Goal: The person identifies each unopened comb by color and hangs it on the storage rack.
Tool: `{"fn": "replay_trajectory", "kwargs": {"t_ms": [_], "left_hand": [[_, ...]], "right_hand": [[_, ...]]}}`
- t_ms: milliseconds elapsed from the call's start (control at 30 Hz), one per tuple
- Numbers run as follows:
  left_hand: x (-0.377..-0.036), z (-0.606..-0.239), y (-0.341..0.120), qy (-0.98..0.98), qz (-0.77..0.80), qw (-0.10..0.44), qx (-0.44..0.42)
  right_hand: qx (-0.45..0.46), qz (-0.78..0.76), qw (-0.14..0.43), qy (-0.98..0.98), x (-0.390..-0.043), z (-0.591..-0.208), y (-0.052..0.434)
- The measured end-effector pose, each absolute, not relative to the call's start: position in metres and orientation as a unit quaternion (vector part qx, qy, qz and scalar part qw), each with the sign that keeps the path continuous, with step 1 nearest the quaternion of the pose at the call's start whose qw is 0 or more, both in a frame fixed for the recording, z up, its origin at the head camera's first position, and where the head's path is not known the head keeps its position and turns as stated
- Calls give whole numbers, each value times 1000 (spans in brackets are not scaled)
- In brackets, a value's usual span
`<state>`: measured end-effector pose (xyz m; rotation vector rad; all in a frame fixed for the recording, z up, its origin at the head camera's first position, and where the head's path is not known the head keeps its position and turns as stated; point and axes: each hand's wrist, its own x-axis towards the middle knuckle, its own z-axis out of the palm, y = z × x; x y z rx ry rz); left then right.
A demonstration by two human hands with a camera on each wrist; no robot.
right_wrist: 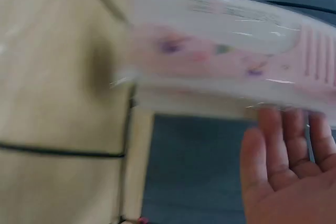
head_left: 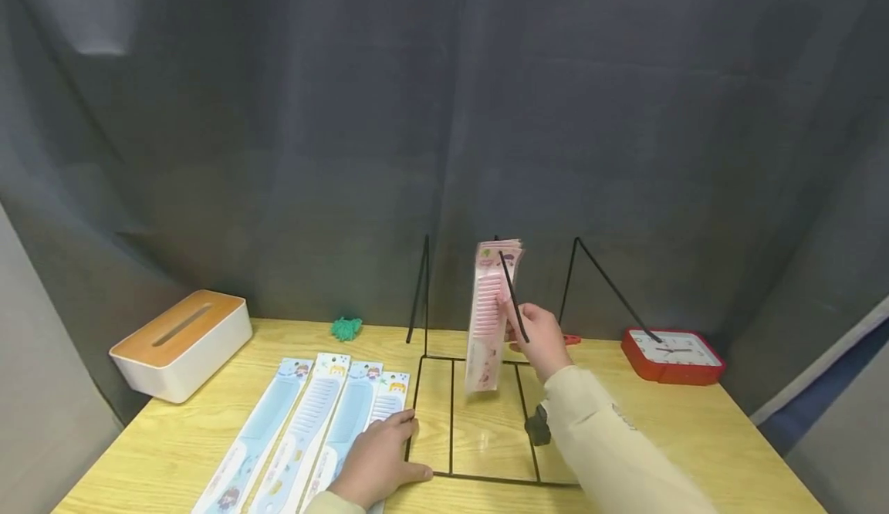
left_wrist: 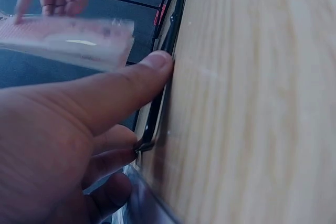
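Pink combs in clear packs (head_left: 485, 329) hang in a layered stack from the middle hook of a black wire rack (head_left: 486, 479). My right hand (head_left: 545, 340) is at the right edge of the stack, one finger touching the front pack. In the right wrist view its other fingers (right_wrist: 275, 153) are fairly straight beside the pack (right_wrist: 210, 56); the thumb is hard to make out. My left hand (head_left: 378, 456) rests at the rack's front left corner, thumb on the front bar and fingertips by the side bar. It partly covers the blue comb packs (head_left: 354, 406).
Several blue and white packaged combs lie in a row at left. A tissue box with wooden lid (head_left: 184, 340) stands at back left, near a green tuft (head_left: 346, 329). A red clock (head_left: 674, 356) lies at right. Bare rack hooks (head_left: 614, 290) jut forward. A dark curtain hangs behind.
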<state>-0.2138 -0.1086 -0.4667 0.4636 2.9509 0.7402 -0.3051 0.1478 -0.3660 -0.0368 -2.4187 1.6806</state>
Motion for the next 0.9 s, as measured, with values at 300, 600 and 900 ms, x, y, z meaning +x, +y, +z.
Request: {"fn": "replay_trajectory", "kwargs": {"t_ms": [300, 600, 900], "left_hand": [[-212, -466, -109, 958, 242, 24, 153], [-210, -466, -111, 958, 238, 18, 156], [-207, -462, -111, 954, 251, 19, 160]], "right_hand": [[10, 504, 86, -859, -263, -437, 188], [18, 426, -26, -904, -223, -468, 220], [14, 424, -59, -904, -196, -474, 237]]}}
